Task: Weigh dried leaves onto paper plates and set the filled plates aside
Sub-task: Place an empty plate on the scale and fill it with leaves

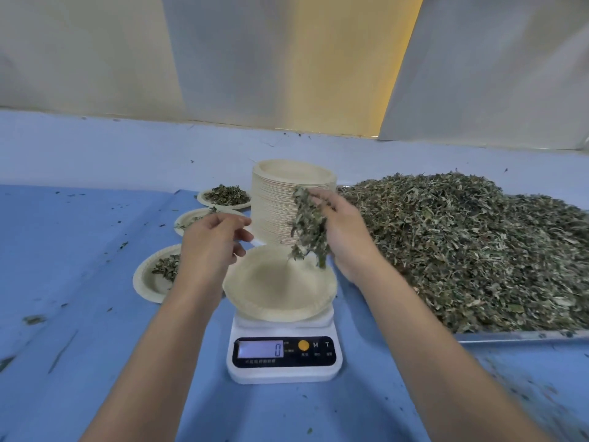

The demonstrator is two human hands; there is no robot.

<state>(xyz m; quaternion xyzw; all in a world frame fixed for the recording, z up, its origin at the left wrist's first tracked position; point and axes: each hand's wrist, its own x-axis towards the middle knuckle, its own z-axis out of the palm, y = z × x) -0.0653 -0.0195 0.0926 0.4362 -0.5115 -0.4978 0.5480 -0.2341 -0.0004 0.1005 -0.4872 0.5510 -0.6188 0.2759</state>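
Though under leaves (471, 250), blue tablecloth (95, 378), curtains (255, 59)

Your right grip (345, 240) holds a clump of dried leaves (307, 231) above the empty paper plate (277, 290) at frame centre, which sits on the white scale (283, 370) reading 0. Your left grip (212, 245) hovers loosely curled over the plate's left rim. Filled plates (140, 282) lie centre-left; the leaf pile (478, 250) fills the right.

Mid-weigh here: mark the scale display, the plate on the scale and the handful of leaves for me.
scale display (259, 349): head view, middle of the lit screen.
plate on the scale (274, 290): head view, bare centre of its bowl.
handful of leaves (307, 224): head view, middle of the clump.
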